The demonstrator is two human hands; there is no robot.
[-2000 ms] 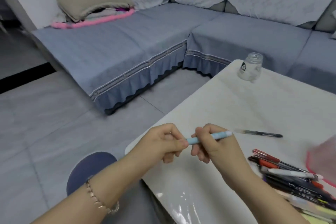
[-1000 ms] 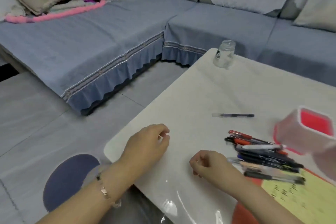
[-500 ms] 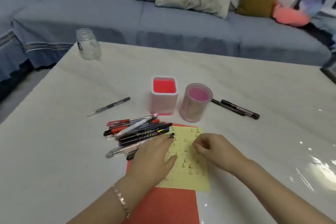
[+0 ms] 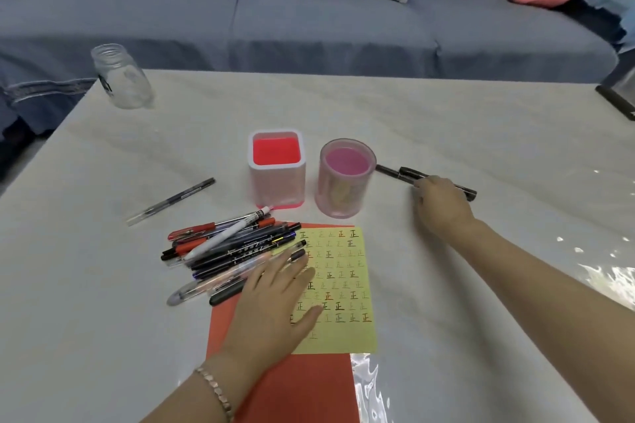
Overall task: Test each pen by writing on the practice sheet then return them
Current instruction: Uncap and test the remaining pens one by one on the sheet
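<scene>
A yellow practice sheet covered with small written characters lies on a red sheet. My left hand rests flat on the yellow sheet's left side with straight fingers, beside a pile of several pens. Behind the sheet stand a square pink pen holder and a round pink pen holder. To the right of the round holder lie two black pens. My right hand is over them, its fingers curled down onto one; their middles are hidden under the hand.
A single dark pen lies alone left of the holders. A clear glass jar stands at the white table's far left corner. A blue sofa with cushions runs behind the table.
My right hand has left the yellow sheet and reached right and back to the black pens beside the round holder. My left hand stays flat on the sheet. The view has settled on the table.
</scene>
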